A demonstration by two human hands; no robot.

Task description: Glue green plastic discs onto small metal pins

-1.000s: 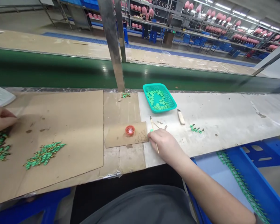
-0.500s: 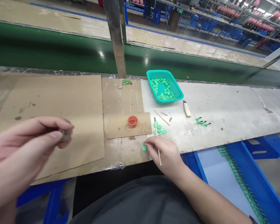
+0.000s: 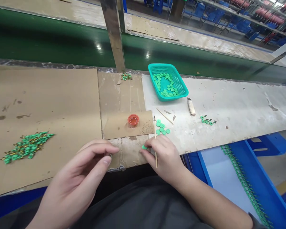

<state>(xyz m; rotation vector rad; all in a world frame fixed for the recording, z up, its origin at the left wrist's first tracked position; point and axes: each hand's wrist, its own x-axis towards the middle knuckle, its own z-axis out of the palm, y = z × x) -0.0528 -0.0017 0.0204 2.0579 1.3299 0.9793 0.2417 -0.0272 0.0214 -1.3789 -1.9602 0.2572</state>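
My right hand (image 3: 163, 154) holds a thin wooden brush (image 3: 155, 136) with a dark tip, and its thumb and forefinger pinch a green disc (image 3: 144, 147) at the table's front edge. My left hand (image 3: 78, 178) hovers left of it, fingers curled toward the thumb; whatever lies between them is mostly hidden. Just beyond my right hand lie several loose green discs (image 3: 162, 126). A small red cup (image 3: 133, 120) of liquid stands on a cardboard piece (image 3: 114, 125). On the left cardboard is a pile of green and gold pieces (image 3: 28, 146).
A teal basket (image 3: 184, 92) of green discs stands at the back. Right of it lie a white-handled tool (image 3: 191, 107) and several green pieces with dark stems (image 3: 207, 121). A blue tray (image 3: 264, 178) is at the lower right. A metal post (image 3: 115, 44) rises behind.
My left hand has moved right, toward my right hand, and the pile on the left now shows fully. The green disc is now between my right fingertips. The camera view has shifted slightly.
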